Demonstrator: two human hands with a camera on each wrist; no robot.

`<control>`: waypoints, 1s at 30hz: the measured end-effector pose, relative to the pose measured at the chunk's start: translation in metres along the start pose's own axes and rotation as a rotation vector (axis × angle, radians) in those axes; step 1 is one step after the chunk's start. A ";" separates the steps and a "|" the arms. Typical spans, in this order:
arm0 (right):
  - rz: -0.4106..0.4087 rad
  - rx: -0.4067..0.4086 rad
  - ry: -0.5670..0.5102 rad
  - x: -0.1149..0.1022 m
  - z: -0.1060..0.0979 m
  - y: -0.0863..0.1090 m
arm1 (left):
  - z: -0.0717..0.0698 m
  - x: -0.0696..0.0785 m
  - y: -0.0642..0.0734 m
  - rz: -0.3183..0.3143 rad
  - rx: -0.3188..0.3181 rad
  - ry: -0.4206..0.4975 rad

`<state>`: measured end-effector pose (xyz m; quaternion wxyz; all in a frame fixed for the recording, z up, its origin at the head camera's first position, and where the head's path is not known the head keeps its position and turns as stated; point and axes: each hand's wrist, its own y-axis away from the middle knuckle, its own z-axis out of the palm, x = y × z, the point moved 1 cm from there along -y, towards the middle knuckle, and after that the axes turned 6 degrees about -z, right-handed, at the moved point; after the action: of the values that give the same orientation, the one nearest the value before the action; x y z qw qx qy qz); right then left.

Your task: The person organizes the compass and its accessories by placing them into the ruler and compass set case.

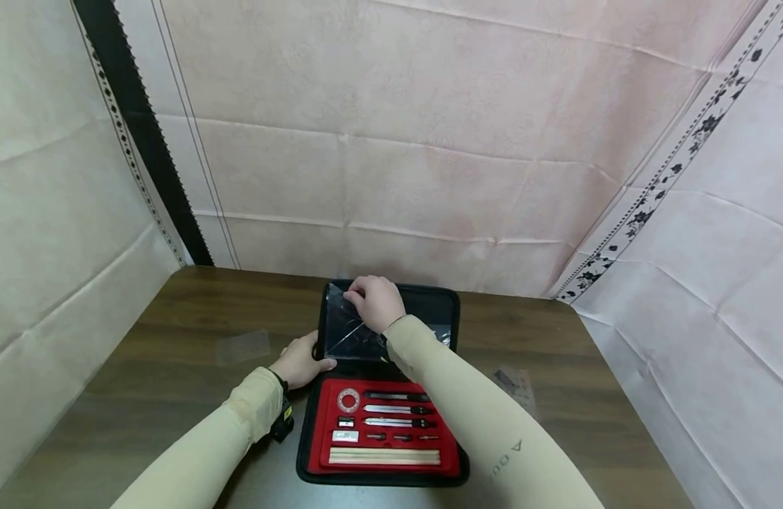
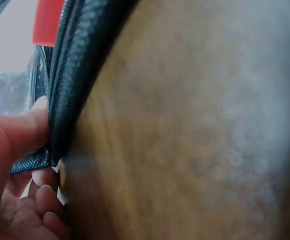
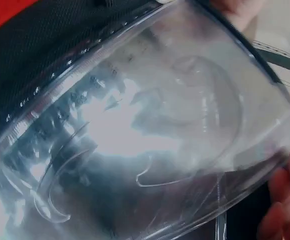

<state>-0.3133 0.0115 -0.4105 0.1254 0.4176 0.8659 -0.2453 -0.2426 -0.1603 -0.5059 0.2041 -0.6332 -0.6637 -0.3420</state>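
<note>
A black zip case [image 1: 305, 452] lies open on the table, its lid tilted up at the back. My left hand [image 1: 299, 362] grips the lid's left edge near the hinge; in the left wrist view the thumb [image 2: 30, 125] lies on the inside and the fingers curl underneath. My right hand [image 1: 375, 304] pinches the upper edge of the clear plastic pocket [image 1: 347, 332] in the lid. In the right wrist view the pocket [image 3: 185, 125] bulges away from the black lining, with faint curved clear outlines in it. Its right part is hidden behind my right arm.
The red insert [image 1: 321, 424] holds compasses [image 1: 391, 409], a white ring [image 1: 348, 400], an eraser [image 1: 345, 436] and wooden sticks [image 1: 384, 457]. Clear plastic pieces lie on the table left [image 1: 244, 346] and right [image 1: 515, 385]. Fabric-covered walls [image 1: 430, 177] enclose the table's back and sides.
</note>
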 end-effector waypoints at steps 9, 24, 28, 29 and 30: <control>-0.047 -0.038 0.193 -0.007 0.000 -0.004 | 0.001 0.001 0.001 -0.001 0.016 -0.021; -0.020 -0.010 0.177 0.009 0.007 0.018 | 0.006 -0.005 -0.004 0.003 -0.007 0.012; -0.024 -0.041 0.192 0.033 -0.002 0.042 | 0.004 -0.005 -0.004 0.021 -0.006 0.020; -0.025 -0.056 0.203 0.040 -0.006 0.049 | 0.004 -0.005 -0.004 0.022 -0.006 0.021; -0.024 -0.073 0.214 0.047 -0.010 0.056 | 0.004 -0.005 -0.004 0.028 -0.010 0.020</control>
<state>-0.2986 0.0774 -0.4399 0.0444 0.4264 0.8875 -0.1692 -0.2450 -0.1603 -0.5128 0.2122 -0.6401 -0.6508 -0.3489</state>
